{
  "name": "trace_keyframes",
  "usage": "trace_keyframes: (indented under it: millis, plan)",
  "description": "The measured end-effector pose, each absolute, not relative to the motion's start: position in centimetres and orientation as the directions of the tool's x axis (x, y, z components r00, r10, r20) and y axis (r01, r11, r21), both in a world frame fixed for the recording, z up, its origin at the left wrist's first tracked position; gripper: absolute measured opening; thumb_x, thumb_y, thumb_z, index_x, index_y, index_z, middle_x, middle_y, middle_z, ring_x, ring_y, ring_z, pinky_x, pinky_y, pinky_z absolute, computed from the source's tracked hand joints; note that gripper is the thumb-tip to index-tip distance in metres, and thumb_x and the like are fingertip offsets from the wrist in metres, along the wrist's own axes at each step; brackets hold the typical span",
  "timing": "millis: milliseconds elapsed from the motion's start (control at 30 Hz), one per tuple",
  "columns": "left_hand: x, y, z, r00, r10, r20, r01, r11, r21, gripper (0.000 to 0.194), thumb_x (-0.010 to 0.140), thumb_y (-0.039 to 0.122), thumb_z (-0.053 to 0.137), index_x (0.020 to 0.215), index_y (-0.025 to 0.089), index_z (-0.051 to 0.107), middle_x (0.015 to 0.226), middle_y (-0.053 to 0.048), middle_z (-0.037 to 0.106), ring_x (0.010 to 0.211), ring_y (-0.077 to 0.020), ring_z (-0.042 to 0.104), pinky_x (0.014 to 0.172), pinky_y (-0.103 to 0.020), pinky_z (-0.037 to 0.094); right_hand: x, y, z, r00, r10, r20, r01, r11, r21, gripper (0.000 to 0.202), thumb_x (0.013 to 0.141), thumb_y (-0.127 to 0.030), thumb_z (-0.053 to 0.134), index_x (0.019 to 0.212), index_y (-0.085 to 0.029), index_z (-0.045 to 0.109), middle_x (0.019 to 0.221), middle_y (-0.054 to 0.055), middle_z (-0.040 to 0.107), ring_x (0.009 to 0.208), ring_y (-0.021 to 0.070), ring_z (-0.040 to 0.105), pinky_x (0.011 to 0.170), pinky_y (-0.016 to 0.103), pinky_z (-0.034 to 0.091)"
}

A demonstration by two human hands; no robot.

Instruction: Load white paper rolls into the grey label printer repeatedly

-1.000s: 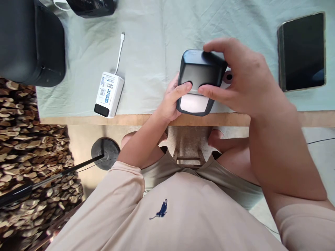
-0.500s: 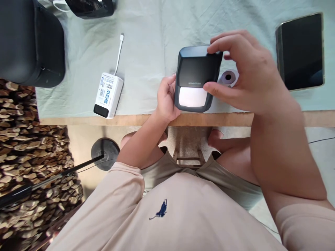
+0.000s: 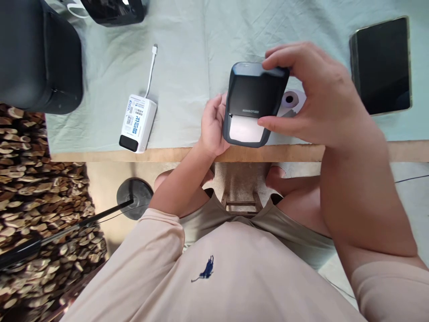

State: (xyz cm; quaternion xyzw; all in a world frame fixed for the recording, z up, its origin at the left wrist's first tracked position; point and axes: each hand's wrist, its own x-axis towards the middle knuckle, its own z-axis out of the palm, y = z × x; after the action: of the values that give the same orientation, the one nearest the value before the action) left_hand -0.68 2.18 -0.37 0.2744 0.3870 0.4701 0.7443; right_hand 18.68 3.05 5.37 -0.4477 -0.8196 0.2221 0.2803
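A dark label printer (image 3: 254, 91) with a white panel or label on its lower part is held above the table's front edge. My left hand (image 3: 214, 127) supports it from the left and below, its palm partly hidden behind the printer. My right hand (image 3: 311, 89) grips its right side, fingertips at the upper right corner and thumb on the front near the white part. Just behind the printer, beside my right thumb, a white paper roll (image 3: 290, 99) with a dark core lies on the cloth.
On the left of the cloth-covered table (image 3: 181, 89) is a white power bank (image 3: 138, 120) with a short cable. A black case (image 3: 63, 58) stands far left, a glossy black object (image 3: 115, 10) behind it. A dark tablet (image 3: 382, 67) lies right.
The printer has tilted slightly and shifted a little to the right and toward me. My right fingertips have moved slightly left. Both hands keep their hold.
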Motion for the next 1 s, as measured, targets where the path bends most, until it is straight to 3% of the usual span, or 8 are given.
trace_keyframes:
  millis: [67,133,267,400,533,633,867,1000]
  plan:
    - [-0.7,2.0,-0.3,0.285,0.914,-0.287,-0.480,0.396,0.783,0.044,0.093,0.057,0.038,0.094,0.021,0.063,0.105,-0.005,0.072,0.152,-0.0290,0.043,0.112,-0.044,0.055,18.5,3.1,5.4,-0.350,0.850,0.393,0.615,0.525,-0.589,0.057,0.071,-0.048,0.073,0.120,-0.027,0.054,0.132,0.003,0.057,0.127,0.0206,0.057,0.094,0.036,0.054]
    - [-0.7,2.0,-0.3,0.291,0.920,-0.262,-0.458,0.375,0.806,0.038,0.092,0.054,0.045,0.095,0.021,0.064,0.106,-0.005,0.073,0.152,-0.0271,0.044,0.113,-0.041,0.054,18.0,3.2,5.3,-0.127,0.843,0.523,0.648,0.470,-0.600,0.045,0.077,-0.053,0.068,0.104,-0.019,0.057,0.110,0.007,0.060,0.106,0.0169,0.060,0.077,0.030,0.047]
    - [-0.7,2.1,-0.6,0.304,0.924,-0.231,-0.463,0.355,0.813,0.023,0.086,0.042,0.061,0.101,0.024,0.064,0.106,-0.003,0.073,0.148,-0.0242,0.050,0.115,-0.036,0.053,16.9,3.5,5.3,0.244,0.770,0.590,0.585,0.369,-0.723,0.053,0.093,-0.060,0.048,0.070,-0.013,0.038,0.069,0.005,0.039,0.064,0.0040,0.040,0.062,0.025,0.028]
    - [-0.7,2.2,-0.8,0.317,0.922,-0.220,-0.526,0.364,0.769,0.024,0.087,0.044,0.062,0.098,0.023,0.063,0.107,-0.004,0.072,0.150,-0.0247,0.048,0.118,-0.036,0.051,16.4,2.8,6.0,0.104,0.846,0.523,0.465,0.423,-0.777,0.040,0.096,-0.053,0.044,0.082,-0.018,0.055,0.082,0.003,0.058,0.071,0.0075,0.055,0.064,0.027,0.037]
    - [-0.6,2.1,-0.6,0.285,0.921,-0.266,-0.515,0.381,0.768,0.022,0.087,0.043,0.063,0.095,0.023,0.063,0.110,-0.005,0.071,0.151,-0.0259,0.046,0.118,-0.039,0.051,16.8,2.4,6.2,-0.158,0.931,0.328,0.698,0.340,-0.630,0.020,0.088,-0.040,0.053,0.089,-0.026,0.066,0.086,0.001,0.065,0.080,0.0122,0.057,0.074,0.032,0.044]
    - [-0.6,1.9,-0.6,0.298,0.913,-0.279,-0.480,0.396,0.783,0.026,0.085,0.041,0.068,0.103,0.024,0.063,0.106,-0.003,0.070,0.144,-0.0275,0.054,0.114,-0.041,0.054,17.3,2.9,5.3,-0.241,0.953,0.185,0.809,0.302,-0.504,0.022,0.078,-0.038,0.060,0.096,-0.028,0.069,0.088,0.002,0.066,0.082,0.0155,0.052,0.076,0.034,0.043]
    - [-0.6,1.5,-0.6,0.343,0.916,-0.206,-0.445,0.352,0.823,0.031,0.087,0.040,0.069,0.114,0.026,0.061,0.095,0.000,0.065,0.128,-0.0261,0.066,0.104,-0.040,0.060,17.5,3.2,4.7,-0.238,0.964,0.122,0.869,0.267,-0.417,0.038,0.068,-0.039,0.068,0.104,-0.031,0.069,0.076,0.004,0.056,0.070,0.0101,0.037,0.070,0.028,0.042]
    - [-0.7,1.7,-0.8,0.358,0.911,-0.207,-0.444,0.361,0.820,0.033,0.087,0.042,0.069,0.114,0.026,0.061,0.097,0.000,0.068,0.126,-0.0265,0.067,0.102,-0.040,0.061,17.5,2.2,6.8,-0.123,0.975,0.183,0.799,0.207,-0.564,0.041,0.063,-0.032,0.071,0.104,-0.029,0.070,0.084,0.000,0.064,0.061,0.0043,0.035,0.066,0.027,0.037]
